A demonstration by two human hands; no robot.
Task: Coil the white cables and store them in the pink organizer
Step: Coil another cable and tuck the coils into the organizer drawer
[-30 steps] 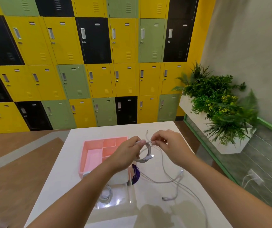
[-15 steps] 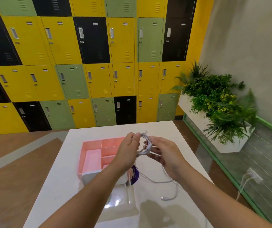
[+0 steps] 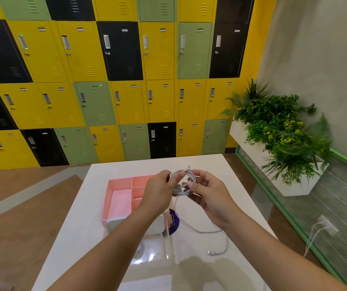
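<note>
Both hands, left hand (image 3: 159,191) and right hand (image 3: 211,195), gripping coiled white cable (image 3: 184,182) between them

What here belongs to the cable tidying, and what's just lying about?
Part of the job:
- white cable coil, held by left hand and right hand
- loose cable end on the table
- pink organizer

Just lying about:
- purple disc
- lockers
- potted plants

Since a second ago: left hand (image 3: 158,190) and right hand (image 3: 208,194) drawn closer together. White cable coil (image 3: 184,182) between them tighter, more loops gathered. Loose tail (image 3: 221,238) on table shorter, lifted loop near right forearm gone.
</note>
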